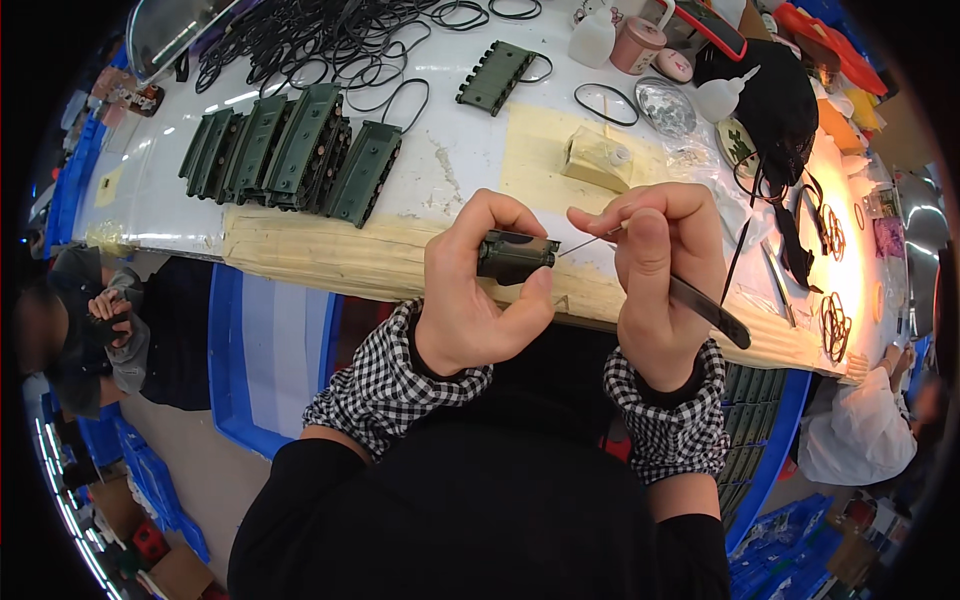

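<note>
My left hand (487, 290) is closed round a small dark green molded plastic part (515, 258), held above the table's front edge. Close to its right, my right hand (668, 270) pinches a thin needle-like rod (590, 242) between thumb and fingers. The rod's tip points at the part's right end; whether they touch I cannot tell. A dark, flat-handled tool (712, 312) lies tucked in the right palm, its other end hidden by the fingers. Beyond my hands, a yellowish block (597, 160) with a whitish blob on it rests on the tape-covered tabletop.
Several green track-like parts (265, 150) stand in rows at the left, and another (497, 77) lies farther back. Black rubber loops (310, 40) are heaped at the back. White squeeze bottles (722, 97) and a black cloth bag (775, 105) stand right. Blue crates (222, 350) flank me below.
</note>
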A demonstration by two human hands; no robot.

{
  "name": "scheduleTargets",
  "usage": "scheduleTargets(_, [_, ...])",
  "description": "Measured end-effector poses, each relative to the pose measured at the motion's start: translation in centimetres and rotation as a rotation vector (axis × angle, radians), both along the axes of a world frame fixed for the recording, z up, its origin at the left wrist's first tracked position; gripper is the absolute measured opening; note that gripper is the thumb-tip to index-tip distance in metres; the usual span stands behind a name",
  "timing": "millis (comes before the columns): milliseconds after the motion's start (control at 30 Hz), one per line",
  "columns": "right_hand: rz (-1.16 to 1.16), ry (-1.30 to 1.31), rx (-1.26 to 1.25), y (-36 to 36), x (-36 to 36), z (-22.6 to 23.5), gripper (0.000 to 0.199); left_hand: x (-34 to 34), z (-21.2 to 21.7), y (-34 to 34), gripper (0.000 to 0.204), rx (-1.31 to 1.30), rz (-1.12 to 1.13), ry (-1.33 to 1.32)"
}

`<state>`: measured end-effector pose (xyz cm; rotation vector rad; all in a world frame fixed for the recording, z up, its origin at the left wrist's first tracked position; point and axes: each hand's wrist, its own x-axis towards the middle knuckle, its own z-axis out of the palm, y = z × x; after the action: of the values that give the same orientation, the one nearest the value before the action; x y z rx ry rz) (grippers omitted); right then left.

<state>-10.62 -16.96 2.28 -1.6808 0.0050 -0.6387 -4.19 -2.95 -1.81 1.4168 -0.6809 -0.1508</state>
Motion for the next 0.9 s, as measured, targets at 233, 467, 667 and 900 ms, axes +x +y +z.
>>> scheduleTargets(233, [0.057,0.022,-0.131,0.09,-0.17,0.09,0.017,-0.05,-0.47,-0.04,0.031,0.003,0.008,-0.008])
scheduleTargets(467, [0.074,0.022,-0.151,0.10,-0.19,0.06,0.016,0.10,-0.18,-0.03,0.031,0.024,0.017,-0.049])
scheduleTargets(667, [0.020,-0.102,-0.166,0.03,0.35,-0.49,0.009,0.02,0.08,-0.03,0.031,0.024,0.020,-0.023])
scheduleTargets(900, [0.024,-0.087,-0.109,0.14,0.35,-0.48,0.010,0.09,-0.20,0.00,0.031,0.019,0.013,-0.040])
